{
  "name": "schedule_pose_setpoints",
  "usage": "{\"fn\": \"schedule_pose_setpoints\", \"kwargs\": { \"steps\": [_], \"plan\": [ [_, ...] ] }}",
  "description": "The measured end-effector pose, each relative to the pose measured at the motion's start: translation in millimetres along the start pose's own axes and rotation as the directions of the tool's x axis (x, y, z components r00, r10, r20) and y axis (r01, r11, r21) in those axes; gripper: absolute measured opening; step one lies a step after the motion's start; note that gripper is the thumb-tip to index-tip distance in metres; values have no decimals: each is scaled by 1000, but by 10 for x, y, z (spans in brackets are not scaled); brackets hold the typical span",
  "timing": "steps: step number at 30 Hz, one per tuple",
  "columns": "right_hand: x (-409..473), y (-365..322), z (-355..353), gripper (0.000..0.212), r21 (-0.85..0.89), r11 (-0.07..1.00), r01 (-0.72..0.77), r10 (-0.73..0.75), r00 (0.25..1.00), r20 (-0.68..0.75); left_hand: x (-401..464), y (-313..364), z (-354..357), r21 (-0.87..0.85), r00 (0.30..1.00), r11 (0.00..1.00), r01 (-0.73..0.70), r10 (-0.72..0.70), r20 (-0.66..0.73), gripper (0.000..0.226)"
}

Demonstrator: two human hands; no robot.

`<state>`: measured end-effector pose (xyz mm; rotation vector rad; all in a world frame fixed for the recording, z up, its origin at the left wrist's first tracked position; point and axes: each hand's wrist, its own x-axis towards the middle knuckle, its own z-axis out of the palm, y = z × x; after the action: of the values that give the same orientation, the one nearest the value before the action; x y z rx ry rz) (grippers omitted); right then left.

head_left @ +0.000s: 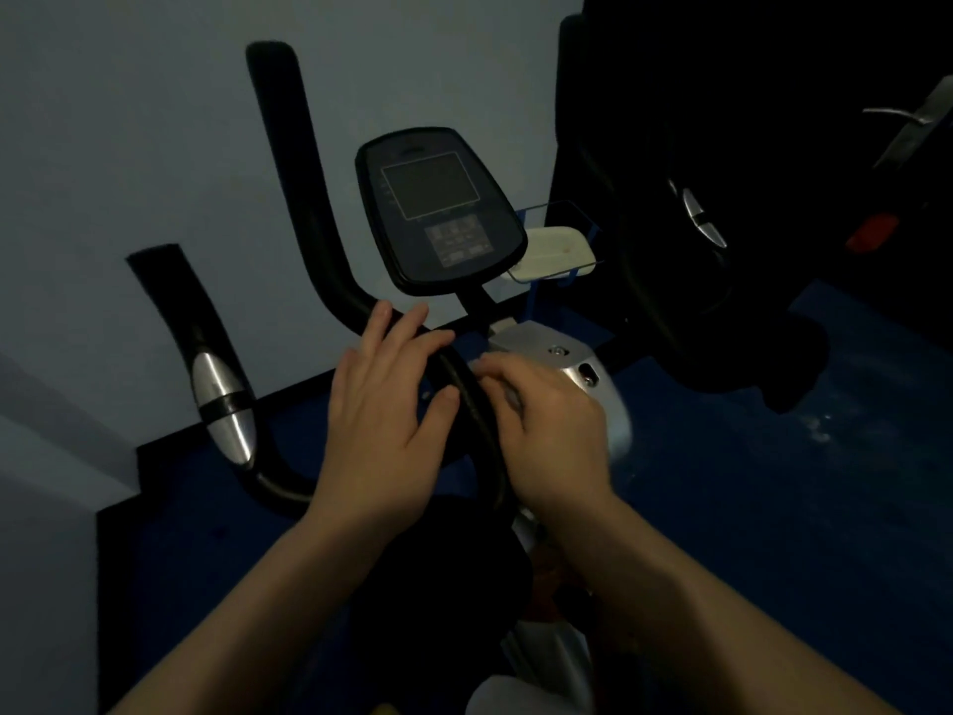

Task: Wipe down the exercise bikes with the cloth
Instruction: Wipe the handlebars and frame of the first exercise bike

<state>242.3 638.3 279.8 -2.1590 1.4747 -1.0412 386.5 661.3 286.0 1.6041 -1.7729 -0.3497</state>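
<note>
My left hand (384,405) lies with straight, spread fingers on the black handlebar (464,399), holding nothing. My right hand (546,430), just across the handlebar, has curled fingers; whether they pinch anything I cannot tell. Beyond the handlebar stands the exercise bike's console (441,211). I cannot see the cloth.

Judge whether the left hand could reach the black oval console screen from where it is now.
Probably yes: the left hand rests on the black curved handlebar, and nothing lies between it and the black oval console above.
</note>
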Motion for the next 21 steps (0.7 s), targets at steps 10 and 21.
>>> {"fn": "schedule_pose_setpoints", "kwargs": {
  "steps": [10, 21],
  "plan": [
    [108, -239, -363, 23, 385, 920, 77, -118, 990, 84, -170, 3, -153, -244, 917, 969, 24, -119, -380, 27],
    [495, -286, -98, 56, 6, 736, 677, -474, 510, 718, -548, -613, -503, -196, 835, 963, 185, -259, -485, 42]
  ]
}}
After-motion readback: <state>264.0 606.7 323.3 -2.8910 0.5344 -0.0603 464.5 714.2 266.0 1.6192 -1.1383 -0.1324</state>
